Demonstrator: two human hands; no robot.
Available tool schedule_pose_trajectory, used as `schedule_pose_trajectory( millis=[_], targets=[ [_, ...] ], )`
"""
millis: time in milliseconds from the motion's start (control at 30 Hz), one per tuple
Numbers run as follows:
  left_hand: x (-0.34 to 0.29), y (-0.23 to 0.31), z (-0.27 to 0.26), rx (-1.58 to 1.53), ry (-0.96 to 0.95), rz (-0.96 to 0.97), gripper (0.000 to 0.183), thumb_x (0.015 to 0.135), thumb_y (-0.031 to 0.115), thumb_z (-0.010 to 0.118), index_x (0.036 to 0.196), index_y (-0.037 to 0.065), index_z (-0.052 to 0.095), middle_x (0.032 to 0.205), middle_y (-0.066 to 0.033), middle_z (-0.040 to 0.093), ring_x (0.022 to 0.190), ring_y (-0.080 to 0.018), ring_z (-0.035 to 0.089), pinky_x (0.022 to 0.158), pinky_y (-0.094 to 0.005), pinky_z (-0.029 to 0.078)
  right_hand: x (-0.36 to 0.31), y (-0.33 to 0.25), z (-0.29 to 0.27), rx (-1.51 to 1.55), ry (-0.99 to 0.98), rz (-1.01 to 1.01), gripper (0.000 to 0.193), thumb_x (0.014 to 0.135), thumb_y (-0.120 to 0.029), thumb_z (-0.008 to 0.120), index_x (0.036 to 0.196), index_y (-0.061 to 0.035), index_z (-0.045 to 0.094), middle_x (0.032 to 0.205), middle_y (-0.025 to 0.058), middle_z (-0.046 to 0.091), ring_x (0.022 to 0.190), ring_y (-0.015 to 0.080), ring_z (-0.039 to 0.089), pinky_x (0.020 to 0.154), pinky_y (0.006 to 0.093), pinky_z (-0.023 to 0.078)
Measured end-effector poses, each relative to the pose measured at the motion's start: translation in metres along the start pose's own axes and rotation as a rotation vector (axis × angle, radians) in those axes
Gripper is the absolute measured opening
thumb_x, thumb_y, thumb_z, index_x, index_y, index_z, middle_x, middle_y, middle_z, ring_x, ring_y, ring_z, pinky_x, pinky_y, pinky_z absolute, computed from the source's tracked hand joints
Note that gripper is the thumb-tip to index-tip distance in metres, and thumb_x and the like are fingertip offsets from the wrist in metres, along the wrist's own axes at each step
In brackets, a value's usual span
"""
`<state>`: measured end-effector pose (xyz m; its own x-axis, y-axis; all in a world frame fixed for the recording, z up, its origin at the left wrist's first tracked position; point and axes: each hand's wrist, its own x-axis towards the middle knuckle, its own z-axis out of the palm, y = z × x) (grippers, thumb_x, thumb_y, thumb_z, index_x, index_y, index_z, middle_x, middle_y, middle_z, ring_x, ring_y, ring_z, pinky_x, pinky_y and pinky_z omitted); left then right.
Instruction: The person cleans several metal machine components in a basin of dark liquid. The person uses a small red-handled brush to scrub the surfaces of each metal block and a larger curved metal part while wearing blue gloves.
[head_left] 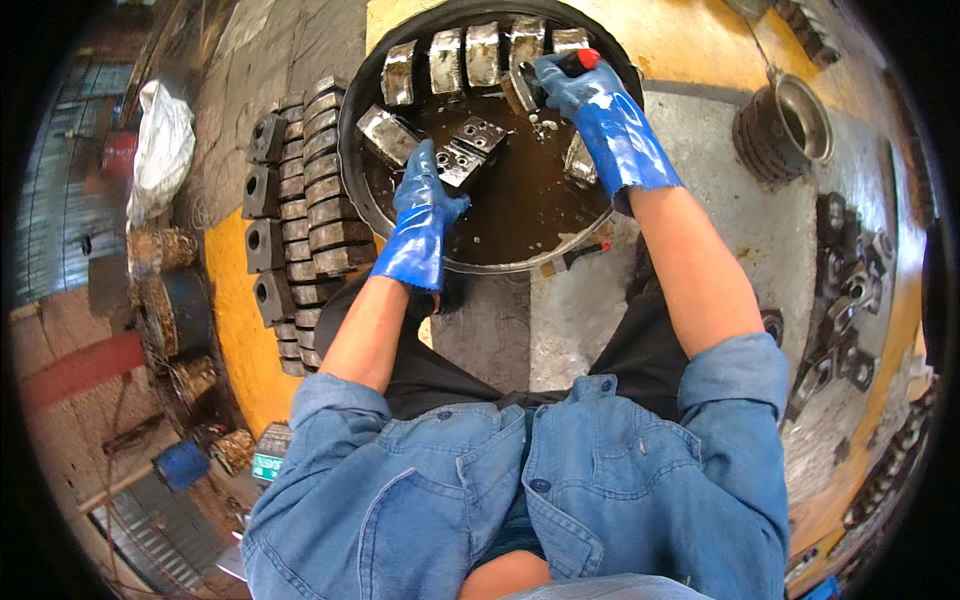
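Note:
A wide round black basin (352, 150) of murky brown liquid sits in front of me, with several curved metal blocks (447, 62) along its far side. My left hand (425, 200), in a long blue rubber glove, is at the near left of the basin. Its fingers are stretched and its thumb apart, beside a wet metal block with holes (478, 138). My right hand (580, 90), gloved alike, is closed round a tool with a red-ended handle (588, 59) at the far right. The tool's working end is hidden. A dark curved block (523, 85) stands against those fingers.
Rows of stacked curved metal blocks (330, 180) and square blocks with holes (264, 248) stand left of the basin. At right are a round metal drum (785, 125) and loose metal parts (850, 290). A white sack (160, 150) lies far left.

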<state>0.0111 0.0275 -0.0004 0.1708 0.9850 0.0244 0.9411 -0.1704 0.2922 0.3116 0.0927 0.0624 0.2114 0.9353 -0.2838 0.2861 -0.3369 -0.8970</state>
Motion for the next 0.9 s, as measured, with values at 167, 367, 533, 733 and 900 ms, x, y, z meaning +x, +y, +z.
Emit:
schedule_pose_trajectory(
  millis=[167, 367, 533, 733, 900],
  targets=[
    [-0.008, -0.005, -0.026, 0.061, -0.275, -0.082, 0.117, 0.059, 0.030, 0.098, 0.155, 0.003, 0.036, 0.154, -0.0226, 0.047, 0.138, -0.0388, 0.051, 0.114, -0.0444, 0.044, 0.006, -0.014, 0.010, 0.404, -0.058, 0.148, 0.043, 0.097, -0.042, 0.071, 0.123, -0.0070, 0.072, 0.106, 0.0108, 0.076, 0.091, 0.0202, 0.075, 0.078, 0.0344, 0.060],
    [-0.005, -0.019, -0.027, -0.132, -0.421, -0.151, 0.126, 0.064, 0.044, 0.096, 0.161, 0.002, 0.026, 0.156, -0.0246, 0.045, 0.141, -0.0392, 0.049, 0.117, -0.0420, 0.042, 0.091, -0.003, 0.053, 0.911, -0.157, 0.180, 0.026, 0.104, -0.028, 0.060, 0.115, -0.0060, 0.068, 0.105, 0.0100, 0.073, 0.091, 0.0245, 0.072, 0.075, 0.0411, 0.061],
    [-0.002, 0.004, -0.029, -0.098, -0.374, -0.191, 0.118, 0.068, 0.052, 0.091, 0.159, 0.006, 0.031, 0.156, -0.0204, 0.046, 0.139, -0.0356, 0.052, 0.114, -0.0445, 0.044, 0.147, 0.016, 0.053, 0.956, -0.200, 0.222, 0.021, 0.105, -0.027, 0.058, 0.113, -0.0086, 0.065, 0.100, 0.0123, 0.073, 0.086, 0.0273, 0.072, 0.069, 0.0418, 0.062],
    [0.002, 0.002, -0.030, -0.058, -0.360, -0.224, 0.107, 0.070, 0.052, 0.088, 0.155, 0.011, 0.038, 0.150, -0.0170, 0.052, 0.135, -0.0352, 0.055, 0.109, -0.0527, 0.045, 0.146, 0.019, -0.007, 0.617, -0.139, 0.223, 0.024, 0.105, -0.031, 0.060, 0.111, -0.0078, 0.064, 0.093, 0.0145, 0.072, 0.078, 0.0246, 0.070, 0.062, 0.0328, 0.058],
    [0.003, 0.003, -0.029, 0.057, -0.394, -0.254, 0.107, 0.072, 0.054, 0.085, 0.157, 0.014, 0.034, 0.150, -0.0152, 0.053, 0.133, -0.0339, 0.057, 0.109, -0.0518, 0.047, 0.098, -0.020, -0.084, 0.191, 0.092, 0.002, 0.050, 0.098, -0.042, 0.070, 0.122, 0.0020, 0.067, 0.096, 0.0124, 0.071, 0.081, 0.0188, 0.065, 0.076, 0.0347, 0.054]
  ],
)
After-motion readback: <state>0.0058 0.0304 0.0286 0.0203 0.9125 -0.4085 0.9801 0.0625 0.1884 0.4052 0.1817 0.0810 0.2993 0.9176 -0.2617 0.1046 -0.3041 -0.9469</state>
